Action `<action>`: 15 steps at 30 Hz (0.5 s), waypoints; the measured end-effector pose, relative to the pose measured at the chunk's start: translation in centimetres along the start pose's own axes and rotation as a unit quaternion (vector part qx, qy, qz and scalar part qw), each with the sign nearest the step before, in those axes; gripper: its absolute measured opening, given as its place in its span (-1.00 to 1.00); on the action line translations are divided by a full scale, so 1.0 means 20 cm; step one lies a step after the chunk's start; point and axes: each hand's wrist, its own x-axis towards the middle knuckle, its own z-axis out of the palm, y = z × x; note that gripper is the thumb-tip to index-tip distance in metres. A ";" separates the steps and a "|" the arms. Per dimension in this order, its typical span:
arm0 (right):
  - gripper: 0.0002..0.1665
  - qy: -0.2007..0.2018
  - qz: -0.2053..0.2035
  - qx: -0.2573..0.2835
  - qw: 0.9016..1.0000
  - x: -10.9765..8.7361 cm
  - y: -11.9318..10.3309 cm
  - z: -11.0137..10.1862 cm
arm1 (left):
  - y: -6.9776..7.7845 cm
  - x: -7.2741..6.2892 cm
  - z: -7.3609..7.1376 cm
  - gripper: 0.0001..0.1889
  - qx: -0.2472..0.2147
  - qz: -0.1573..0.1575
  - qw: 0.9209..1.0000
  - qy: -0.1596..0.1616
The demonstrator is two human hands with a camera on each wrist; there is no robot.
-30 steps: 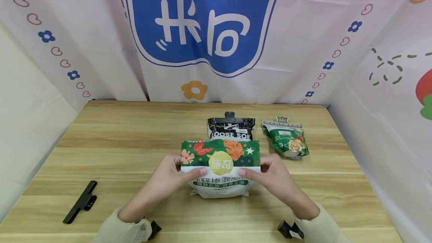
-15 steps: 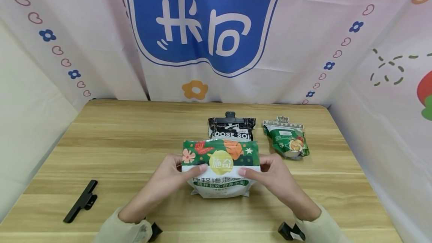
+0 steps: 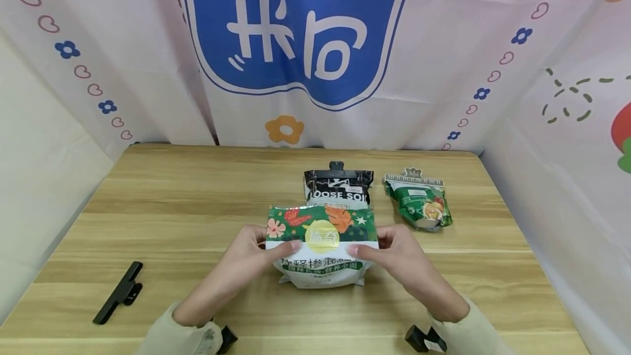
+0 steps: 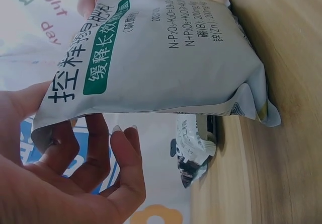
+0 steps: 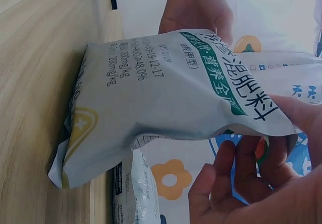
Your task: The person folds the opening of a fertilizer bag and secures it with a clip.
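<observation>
A white and green fertilizer bag [image 3: 322, 275] stands upright at the middle of the table. My left hand [image 3: 253, 253] pinches its upper left side, thumb on the front and fingers behind. On the opposite side, my right hand [image 3: 401, 256] grips the bag in the same way. The green top panel with flowers and a yellow circle leans back between them. In the left wrist view, the base of the bag [image 4: 166, 58] sits on the wood. The right wrist view shows the bag's printed front [image 5: 146, 93], creased toward one side.
Right behind stands a black "Loose Soil" bag [image 3: 340, 196] topped by a black clip [image 3: 337, 169]. To its right lies a green pouch [image 3: 419, 207] with a ruler-patterned clip [image 3: 414, 179]. A loose black bag clip [image 3: 119, 293] lies on the table [image 3: 197, 201] at left.
The bag's top panel has tipped slightly farther back and its top edge looks a little narrower. Both hands keep their hold in nearly the same place.
</observation>
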 end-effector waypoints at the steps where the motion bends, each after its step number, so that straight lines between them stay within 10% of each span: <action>1: -0.64 0.000 0.004 0.003 1.000 0.00 0.00 0.00 | 0.00 0.00 0.00 -0.67 0.001 -0.001 1.000 0.001; 15: -0.70 0.008 -0.004 0.038 0.999 0.01 0.02 -0.01 | -0.01 0.00 -0.01 -0.62 -0.002 -0.027 1.000 0.013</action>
